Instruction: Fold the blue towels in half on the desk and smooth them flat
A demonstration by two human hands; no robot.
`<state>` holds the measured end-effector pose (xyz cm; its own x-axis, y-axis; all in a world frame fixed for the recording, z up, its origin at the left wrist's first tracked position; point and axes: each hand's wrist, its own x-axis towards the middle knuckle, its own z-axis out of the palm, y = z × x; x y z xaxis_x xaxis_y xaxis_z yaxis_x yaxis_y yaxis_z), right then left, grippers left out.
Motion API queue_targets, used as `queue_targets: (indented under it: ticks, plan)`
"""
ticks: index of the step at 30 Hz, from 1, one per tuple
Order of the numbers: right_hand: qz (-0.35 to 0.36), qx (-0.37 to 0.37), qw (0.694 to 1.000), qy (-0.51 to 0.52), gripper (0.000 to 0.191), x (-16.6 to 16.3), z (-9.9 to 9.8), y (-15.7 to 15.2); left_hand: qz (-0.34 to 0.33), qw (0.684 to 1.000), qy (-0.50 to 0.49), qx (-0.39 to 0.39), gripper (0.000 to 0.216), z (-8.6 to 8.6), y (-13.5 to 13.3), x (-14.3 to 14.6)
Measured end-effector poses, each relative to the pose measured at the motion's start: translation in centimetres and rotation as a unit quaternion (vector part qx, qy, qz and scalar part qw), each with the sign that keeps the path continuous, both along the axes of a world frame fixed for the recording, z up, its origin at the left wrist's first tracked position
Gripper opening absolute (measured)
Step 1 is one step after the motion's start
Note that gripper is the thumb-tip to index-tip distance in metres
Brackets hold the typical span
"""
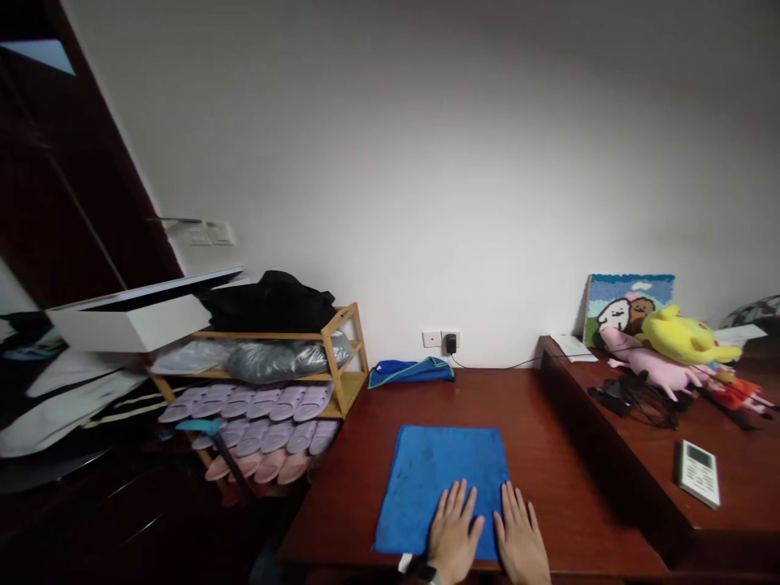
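Note:
A blue cloth [435, 475] lies spread flat on the dark red wooden table [536, 455]. My left hand [454, 532] rests flat on the cloth's near edge, fingers stretched out. My right hand [521, 536] lies flat beside it on the cloth's near right corner, fingers also spread. Neither hand holds anything. A second blue cloth [411, 372], folded with a green edge, sits at the table's far side against the wall.
A higher desk [615, 463] at the right carries a pink plush [652, 361], a yellow plush [686, 337], a picture [627, 305], black cables [637, 398] and a white remote [699, 473]. A wooden shoe rack [341, 357] with several slippers stands left. A wall socket with a plug [449, 341] is behind.

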<state>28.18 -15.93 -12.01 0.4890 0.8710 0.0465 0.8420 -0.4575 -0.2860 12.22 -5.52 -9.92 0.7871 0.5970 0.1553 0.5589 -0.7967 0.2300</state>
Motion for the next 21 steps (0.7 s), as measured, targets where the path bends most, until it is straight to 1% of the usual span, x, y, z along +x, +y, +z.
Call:
queue_targets:
  ticks: [2, 5, 7, 8, 11, 14, 18, 21]
  plan:
    - [-0.011, -0.005, 1.0, 0.001, 0.07, -0.1, 0.4, 0.1, 0.039, 0.999, 0.024, 0.013, 0.059, -0.1, 2.2, -3.6]
    - [-0.022, -0.025, 0.999, 0.0, 0.071, -0.2, 0.9, 0.0, 0.114, 0.992, 0.052, 0.029, 0.061, 0.1, 5.2, -9.2]
    - [-0.026, -0.034, 0.999, -0.003, 0.071, -0.3, 1.1, -0.1, 0.144, 0.987, 0.06, 0.036, 0.063, 0.2, 6.3, -11.8]
    - [-0.028, -0.036, 0.999, -0.004, 0.071, -0.3, 1.1, -0.2, 0.151, 0.986, 0.06, 0.04, 0.064, 0.2, 6.5, -12.6]
    - [-0.034, -0.054, 0.998, -0.004, 0.07, -0.2, 1.2, -0.2, 0.158, 0.985, 0.047, 0.055, 0.065, -0.1, 6.3, -13.3]
    - [-0.04, -0.053, 0.998, 0.006, 0.07, 0.3, 2.1, 1.2, 0.16, 0.984, 0.024, 0.072, 0.064, -1.1, 6.3, -13.2]
    - [-0.028, -0.014, 0.999, 0.013, 0.066, 2.4, 4.5, 5.7, 0.155, 0.985, 0.004, 0.077, 0.062, -2.8, 7.5, -13.5]
    - [-0.026, -0.024, 0.999, 0.028, 0.066, 4.4, 5.6, 9.3, 0.149, 0.987, 0.018, 0.061, 0.06, -4.0, 8.6, -13.7]
